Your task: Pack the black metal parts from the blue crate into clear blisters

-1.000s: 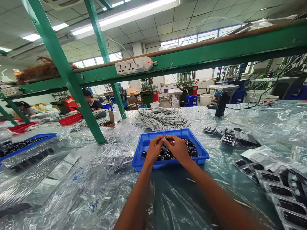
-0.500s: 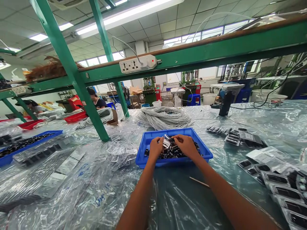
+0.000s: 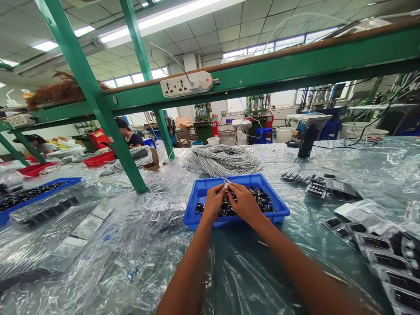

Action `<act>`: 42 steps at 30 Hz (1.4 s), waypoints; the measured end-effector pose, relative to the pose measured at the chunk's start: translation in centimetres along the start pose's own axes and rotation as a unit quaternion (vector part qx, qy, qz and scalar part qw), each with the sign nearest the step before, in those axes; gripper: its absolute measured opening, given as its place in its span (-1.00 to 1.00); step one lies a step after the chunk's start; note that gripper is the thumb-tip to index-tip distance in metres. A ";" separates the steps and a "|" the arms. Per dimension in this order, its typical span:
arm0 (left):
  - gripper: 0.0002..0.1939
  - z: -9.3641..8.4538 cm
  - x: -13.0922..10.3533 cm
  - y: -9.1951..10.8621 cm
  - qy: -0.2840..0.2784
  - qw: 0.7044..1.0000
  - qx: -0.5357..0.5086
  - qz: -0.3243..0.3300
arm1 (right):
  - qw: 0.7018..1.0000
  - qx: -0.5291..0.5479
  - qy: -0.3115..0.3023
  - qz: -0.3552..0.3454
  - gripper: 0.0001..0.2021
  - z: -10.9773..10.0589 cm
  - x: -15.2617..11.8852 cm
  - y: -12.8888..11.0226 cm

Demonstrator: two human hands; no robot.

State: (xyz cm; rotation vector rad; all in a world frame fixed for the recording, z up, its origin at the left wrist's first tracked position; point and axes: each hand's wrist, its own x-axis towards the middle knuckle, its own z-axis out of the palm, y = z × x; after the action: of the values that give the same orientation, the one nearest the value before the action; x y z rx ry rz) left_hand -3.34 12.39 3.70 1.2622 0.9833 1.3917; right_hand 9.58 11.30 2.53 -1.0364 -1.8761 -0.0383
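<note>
Above the blue tray, my left hand and my right hand meet with fingers pinched together. Between them is a small clear plastic bag; only its upper end shows past the fingertips, and its contents are hidden. Small black parts with shiny bits fill the bottom of the tray under both hands. A thin pale stick lies on the table near my right forearm, which covers part of it.
Packaged black pieces lie at right, beside a dark upright device. Behind the tray sits a coil of grey cable. Clear packaging and another blue tray are at left. A green post rises from the table; co-workers sit beyond.
My right hand has moved left and closed in against my left hand. The plastic bag, plainly visible before, is now mostly covered by fingers. The view has shifted slightly.
</note>
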 end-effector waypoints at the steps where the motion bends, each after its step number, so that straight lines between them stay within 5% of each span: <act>1: -0.66 0.0 0.0 -0.1 0.006 1.000 -0.003 0.006 | 0.999 0.027 0.003 0.017 -0.73 0.0 0.0 0.0; 6: -0.68 -0.1 -0.2 0.1 -0.010 1.000 0.009 0.025 | 0.981 0.139 0.017 0.134 -0.88 -0.8 0.4 0.1; 12: -0.78 -0.2 0.0 0.9 0.030 0.998 0.051 0.010 | 0.984 0.123 -0.005 0.128 -0.85 -1.6 0.7 0.7; 17: -0.81 -2.0 1.1 1.4 0.201 0.977 0.059 0.026 | 0.972 0.173 0.014 0.156 -0.77 -1.8 0.6 1.4; 21: -0.77 -5.6 1.5 3.4 0.399 0.913 0.029 0.072 | 0.978 0.151 0.023 0.141 -0.76 -3.9 2.1 0.8; 23: -0.70 -7.4 1.2 5.1 0.488 0.868 0.019 0.095 | 0.986 0.109 -0.028 0.124 -0.79 -6.2 2.9 -0.2; 25: -0.70 -8.6 1.0 6.7 0.537 0.837 0.012 0.108 | 0.980 0.034 -0.163 0.107 -0.80 -8.8 2.6 -1.5; 28: -0.79 -8.5 0.9 8.6 0.514 0.851 -0.004 0.108 | 0.901 -0.143 -0.395 0.105 -0.89 -11.4 -0.9 -3.3; 30: -0.82 -7.3 1.0 9.2 0.465 0.877 -0.018 0.116 | 0.844 -0.255 -0.461 0.098 -0.88 -11.7 -4.6 -4.0; 33: -0.83 -4.8 0.8 9.5 0.388 0.911 -0.022 0.140 | 0.830 -0.329 -0.450 0.033 -0.76 -12.0 -9.8 -3.6; 36: -0.85 -2.6 0.3 9.7 0.327 0.931 0.006 0.161 | 0.845 -0.295 -0.445 -0.023 -0.78 -15.0 -11.8 -2.1; 39: -0.85 -0.8 -0.4 10.1 0.272 0.944 0.029 0.185 | 0.846 -0.328 -0.405 0.113 -0.79 -20.4 -11.2 -0.4; 42: -0.85 1.3 -1.3 10.4 0.201 0.956 0.062 0.206 | 0.797 -0.396 -0.341 0.303 -0.58 -24.5 -10.8 0.9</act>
State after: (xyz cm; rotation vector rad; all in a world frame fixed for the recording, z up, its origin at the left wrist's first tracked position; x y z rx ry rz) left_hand -3.48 9.02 13.71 1.3579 1.1331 1.9946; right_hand 29.83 -5.49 7.34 -2.4764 -2.0712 -0.0893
